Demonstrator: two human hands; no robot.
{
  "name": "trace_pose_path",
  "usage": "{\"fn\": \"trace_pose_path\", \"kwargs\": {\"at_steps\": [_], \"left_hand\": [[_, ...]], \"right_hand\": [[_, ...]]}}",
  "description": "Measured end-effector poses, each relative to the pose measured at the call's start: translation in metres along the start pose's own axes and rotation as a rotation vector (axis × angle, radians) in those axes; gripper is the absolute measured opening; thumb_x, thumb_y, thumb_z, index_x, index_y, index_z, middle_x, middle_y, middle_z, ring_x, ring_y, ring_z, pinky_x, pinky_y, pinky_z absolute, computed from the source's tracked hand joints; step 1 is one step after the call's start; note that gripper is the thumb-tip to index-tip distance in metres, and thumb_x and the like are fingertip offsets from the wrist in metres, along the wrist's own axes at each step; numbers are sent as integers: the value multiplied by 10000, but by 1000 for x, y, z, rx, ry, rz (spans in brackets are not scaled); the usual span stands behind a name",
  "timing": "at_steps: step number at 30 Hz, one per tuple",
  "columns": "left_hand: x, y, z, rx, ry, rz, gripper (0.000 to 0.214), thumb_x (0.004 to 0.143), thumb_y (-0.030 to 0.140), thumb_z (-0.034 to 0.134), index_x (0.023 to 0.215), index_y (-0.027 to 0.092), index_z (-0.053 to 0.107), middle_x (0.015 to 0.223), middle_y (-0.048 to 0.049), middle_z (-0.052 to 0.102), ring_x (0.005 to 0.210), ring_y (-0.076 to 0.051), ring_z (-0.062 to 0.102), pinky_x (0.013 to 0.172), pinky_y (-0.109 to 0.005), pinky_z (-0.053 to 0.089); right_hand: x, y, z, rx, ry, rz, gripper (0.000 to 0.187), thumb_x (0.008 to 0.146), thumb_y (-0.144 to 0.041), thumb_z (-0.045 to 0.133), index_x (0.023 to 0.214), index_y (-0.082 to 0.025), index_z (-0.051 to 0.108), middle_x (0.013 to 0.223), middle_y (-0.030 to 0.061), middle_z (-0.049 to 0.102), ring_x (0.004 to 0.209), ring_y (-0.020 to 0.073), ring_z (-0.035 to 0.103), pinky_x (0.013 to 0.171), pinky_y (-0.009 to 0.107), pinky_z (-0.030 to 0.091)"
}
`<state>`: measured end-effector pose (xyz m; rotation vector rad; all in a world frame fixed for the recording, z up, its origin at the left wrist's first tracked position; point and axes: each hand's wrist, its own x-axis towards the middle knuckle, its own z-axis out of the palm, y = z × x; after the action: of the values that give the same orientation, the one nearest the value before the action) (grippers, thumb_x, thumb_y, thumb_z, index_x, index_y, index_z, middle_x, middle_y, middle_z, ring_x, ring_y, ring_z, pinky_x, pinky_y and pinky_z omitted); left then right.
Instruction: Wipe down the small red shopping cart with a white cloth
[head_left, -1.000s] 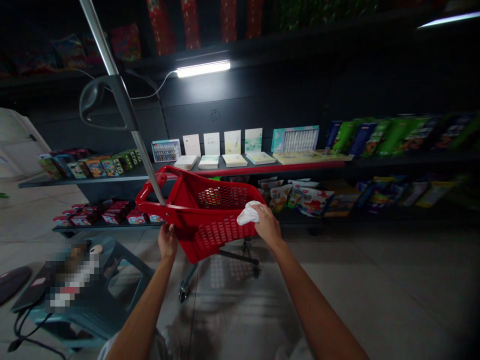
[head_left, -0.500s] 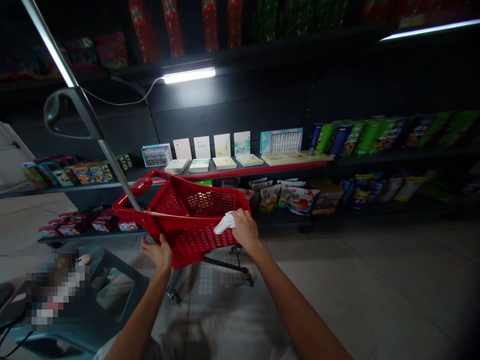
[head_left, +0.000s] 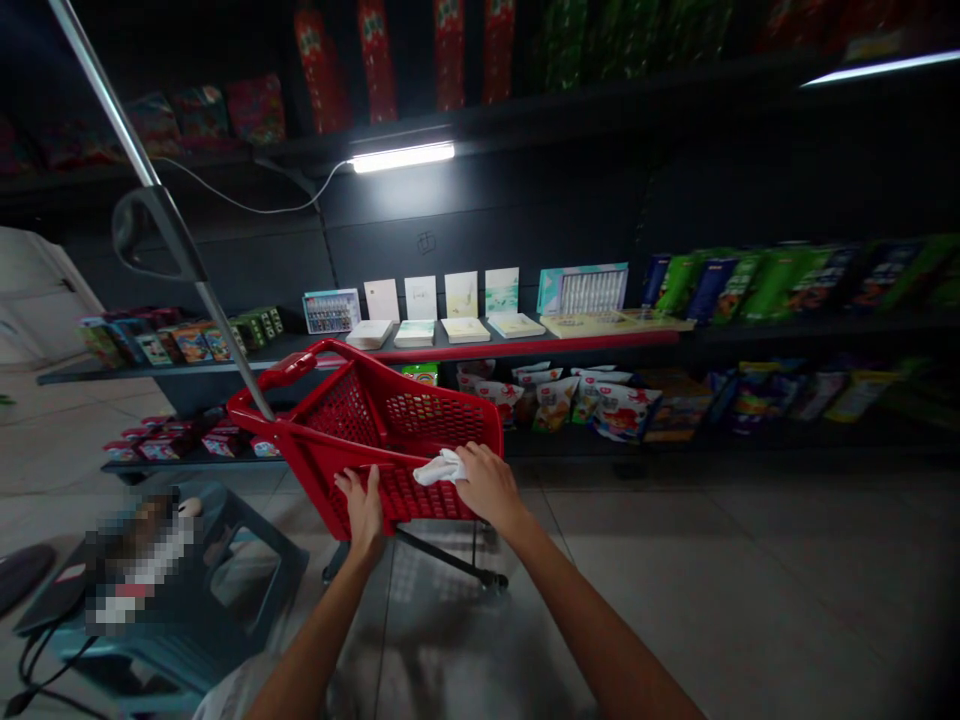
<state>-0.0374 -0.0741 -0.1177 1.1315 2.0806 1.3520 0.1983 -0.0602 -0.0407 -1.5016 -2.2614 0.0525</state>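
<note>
A red plastic shopping cart [head_left: 300,462] stands before me, tilted in view, with a perforated basket and dark wheeled legs. My right hand [head_left: 487,488] is closed around a crumpled white cloth [head_left: 439,467] at the basket's near rim, by its right corner. Against the cart's near side wall lies my left hand [head_left: 364,508], its fingers spread and nothing held in them. A metal pole [head_left: 112,105] with a grey loop handle [head_left: 154,235] rises from the cart's handle end.
Behind the cart runs a dark shelf [head_left: 465,350] with books, boxed sets and snack bags [head_left: 626,408]. A lamp [head_left: 403,157] glows above it. At lower left a blue-grey stool [head_left: 255,540] carries a partly blurred-out item and cables.
My left hand has shifted right and off the cart's corner onto its side wall. The right hand and cloth have moved slightly down along the rim. The view has turned a little left.
</note>
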Motion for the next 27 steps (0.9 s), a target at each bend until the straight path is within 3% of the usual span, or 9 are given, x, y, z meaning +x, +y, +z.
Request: {"fn": "trace_pose_path", "kwargs": {"at_steps": [4, 8, 12, 18, 27], "left_hand": [[8, -2, -19, -5, 18, -24, 963, 970, 694, 246, 1596, -33, 169, 1690, -254, 19, 1576, -272, -38, 1277, -406, 37], [0, 6, -32, -27, 11, -41, 990, 955, 737, 242, 1611, 1, 156, 1689, -246, 18, 1572, -277, -21, 1276, -423, 60], [-13, 22, -30, -63, -11, -53, 1012, 939, 760, 294, 1637, 70, 49, 1692, -223, -40, 1570, -278, -15, 1274, -446, 102], [-10, 24, -21, 27, 85, 10, 1231, 827, 670, 634, 1618, 31, -60, 1666, -299, -93, 1563, -333, -24, 1268, -420, 169], [4, 11, -26, 27, 73, 16, 1119, 855, 568, 618, 1638, 87, -20, 1690, -245, -42, 1565, -328, 94, 1263, -416, 194]], "right_hand": [[-4, -10, 3, 122, -39, -51, 270, 896, -221, 574, 1152, -209, 660, 1154, 68, 659, 1090, 207, 573, 922, 289, 419], [-10, -19, 5, 243, -70, -108, 337, 918, -257, 577, 1243, -220, 660, 1183, 69, 668, 1108, 206, 594, 956, 286, 429], [-18, -29, 10, 281, -81, -147, 412, 908, -244, 594, 1317, -232, 636, 1192, 69, 672, 1111, 204, 606, 980, 290, 431], [-24, -33, 8, 285, -124, -213, 386, 894, -266, 611, 1275, -226, 654, 1123, 59, 677, 1025, 200, 632, 895, 276, 443], [-38, -27, -1, 462, -198, -229, 299, 839, -195, 620, 1132, -215, 672, 1062, 44, 678, 987, 183, 630, 859, 247, 440]]}}
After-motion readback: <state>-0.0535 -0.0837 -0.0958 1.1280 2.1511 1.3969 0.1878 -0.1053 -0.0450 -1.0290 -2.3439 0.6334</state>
